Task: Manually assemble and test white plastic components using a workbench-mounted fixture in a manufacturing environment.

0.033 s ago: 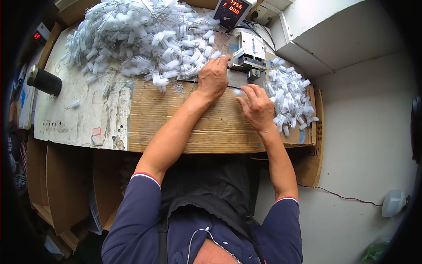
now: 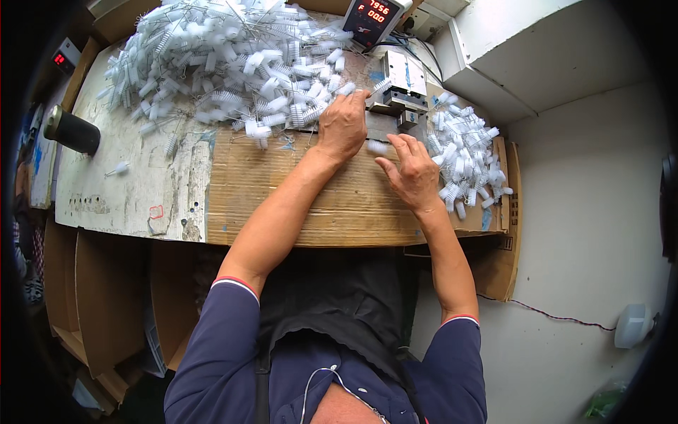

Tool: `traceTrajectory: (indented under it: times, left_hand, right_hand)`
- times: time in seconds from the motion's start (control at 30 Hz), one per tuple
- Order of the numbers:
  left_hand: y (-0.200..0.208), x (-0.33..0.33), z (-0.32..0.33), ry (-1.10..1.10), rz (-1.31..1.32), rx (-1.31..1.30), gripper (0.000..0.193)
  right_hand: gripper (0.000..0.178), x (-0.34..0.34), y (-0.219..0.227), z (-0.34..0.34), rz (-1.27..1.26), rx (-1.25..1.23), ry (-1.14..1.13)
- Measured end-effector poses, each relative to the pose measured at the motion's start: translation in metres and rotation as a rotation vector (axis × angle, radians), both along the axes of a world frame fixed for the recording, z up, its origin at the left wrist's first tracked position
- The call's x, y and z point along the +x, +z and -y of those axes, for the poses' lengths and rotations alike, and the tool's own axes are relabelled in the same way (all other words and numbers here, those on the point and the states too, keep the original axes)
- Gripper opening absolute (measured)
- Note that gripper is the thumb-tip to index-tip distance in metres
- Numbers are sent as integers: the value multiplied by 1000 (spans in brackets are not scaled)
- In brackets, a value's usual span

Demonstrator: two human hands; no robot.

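My left hand (image 2: 343, 126) is pinched closed beside a small metal fixture (image 2: 405, 83). From its fingertips a small white bristle brush (image 2: 382, 86) points toward the fixture. My right hand (image 2: 411, 169) is in front of the fixture, thumb and fingers apart. Just left of its fingertips is another white brush (image 2: 376, 147), blurred and seemingly clear of the fingers. A big heap of white brushes with wire stems (image 2: 219, 63) lies left of the fixture. A smaller pile of brushes (image 2: 462, 152) lies to the right of my right hand.
Cardboard (image 2: 282, 205) covers the front of the worn white table (image 2: 106, 191). A dark cylinder (image 2: 73, 130) and one loose brush (image 2: 118, 168) are at the left. A counter box with red digits (image 2: 374, 20) stands behind the fixture. A cardboard edge (image 2: 513, 212) borders the right pile.
My right hand's thumb and fingers have spread a little wider. The blurred brush beside them has shifted slightly left and toward me. My left hand has stayed in place.
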State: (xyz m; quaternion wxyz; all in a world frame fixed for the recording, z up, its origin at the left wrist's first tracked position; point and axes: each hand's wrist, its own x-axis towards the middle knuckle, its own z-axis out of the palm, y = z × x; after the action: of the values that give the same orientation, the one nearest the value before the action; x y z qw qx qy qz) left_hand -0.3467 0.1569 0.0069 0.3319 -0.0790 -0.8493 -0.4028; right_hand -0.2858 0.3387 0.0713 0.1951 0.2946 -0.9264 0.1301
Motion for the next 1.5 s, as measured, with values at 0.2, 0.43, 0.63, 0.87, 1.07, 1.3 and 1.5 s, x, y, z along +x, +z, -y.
traceTrajectory:
  times: [0.2,0.43,0.63,0.87,1.07,1.3,1.5]
  left_hand:
    - [-4,-5,1,17,-8,72,16]
    - [6,0,-2,24,144,83,20]
    - [4,0,0,11,107,159,22]
    - [2,-2,-1,-21,60,207,18]
    - [4,0,-1,-25,74,212,17]
    - [3,-5,-5,74,-81,131,13]
    - [-1,-7,-8,7,-152,44,15]
  right_hand:
    - [32,0,-10,-13,106,15,-48]
    - [13,-9,-22,-4,90,77,-63]
    - [15,-9,-35,-1,221,-275,-275]
    - [20,-33,-35,15,245,-405,-501]
    - [20,-40,-40,19,252,-459,-543]
    - [22,-44,-45,16,249,-484,-552]
    - [25,-38,-35,18,284,-584,-492]
